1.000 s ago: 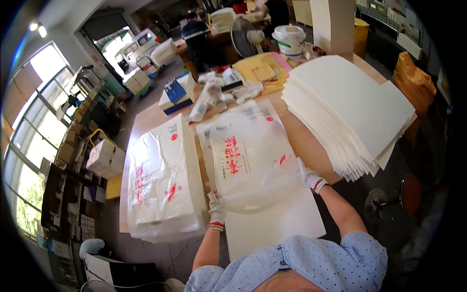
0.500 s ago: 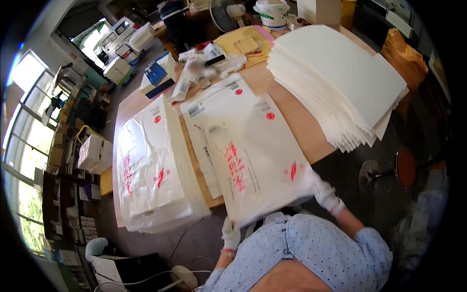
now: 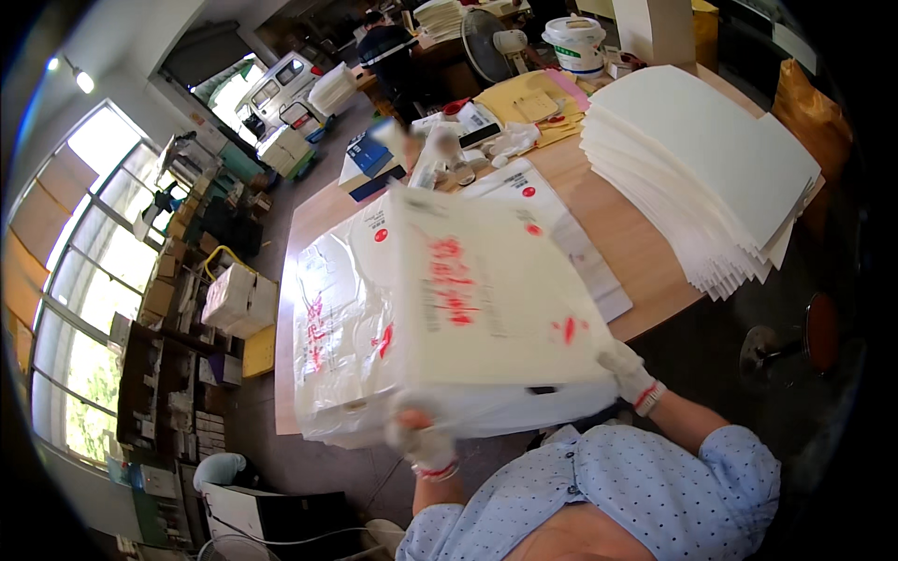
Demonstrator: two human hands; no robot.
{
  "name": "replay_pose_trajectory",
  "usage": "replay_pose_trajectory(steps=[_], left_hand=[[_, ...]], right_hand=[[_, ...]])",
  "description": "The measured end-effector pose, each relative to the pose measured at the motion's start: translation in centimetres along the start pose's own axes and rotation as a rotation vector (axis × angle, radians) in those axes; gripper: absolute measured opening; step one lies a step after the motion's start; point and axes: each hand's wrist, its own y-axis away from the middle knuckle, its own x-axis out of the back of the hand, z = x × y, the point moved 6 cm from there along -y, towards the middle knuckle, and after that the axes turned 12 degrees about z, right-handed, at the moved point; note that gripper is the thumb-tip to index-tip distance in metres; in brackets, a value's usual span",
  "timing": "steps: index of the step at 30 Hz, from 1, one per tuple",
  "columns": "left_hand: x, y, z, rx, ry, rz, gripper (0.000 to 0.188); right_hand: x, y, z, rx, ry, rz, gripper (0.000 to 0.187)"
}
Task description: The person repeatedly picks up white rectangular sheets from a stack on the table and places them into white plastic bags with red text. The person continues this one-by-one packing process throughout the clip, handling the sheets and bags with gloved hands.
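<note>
While the white printed packet (image 3: 500, 323) tilts above the near side of the table (image 3: 647, 280), the right hand (image 3: 630, 374) pinches its four-o'clock corner; the blurred left hand (image 3: 427, 443) seemingly grips at seven. A wrapped stack (image 3: 341, 313) lies at nine, white sheets (image 3: 702, 154) at two.

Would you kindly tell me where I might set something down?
Bare tabletop runs between the flat printed packet and the fanned white sheets; a smaller patch lies between the blue-topped box and bagged stack. It's crowded around the yellow envelopes.

Left of the bucket (image 3: 574, 49), a fan (image 3: 486, 47) is placed and, farther left, a van (image 3: 281, 86) is seen; right of the bucket, a pillar (image 3: 657, 33) and bag (image 3: 810, 114) are seen.
</note>
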Motion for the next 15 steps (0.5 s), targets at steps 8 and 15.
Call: replay_pose_trajectory(steps=[8,15], left_hand=[[21.5,-13.9,-8.2,-0.059,-0.302,0.574,0.014],[31.4,-1.6,-24.5,0.781,-0.070,0.547,0.052]], right_hand=[[-27.0,2.2,4.9,-0.194,0.410,-0.785,0.033],[-25.4,2.8,11.6,-0.083,0.458,-0.752,0.029]])
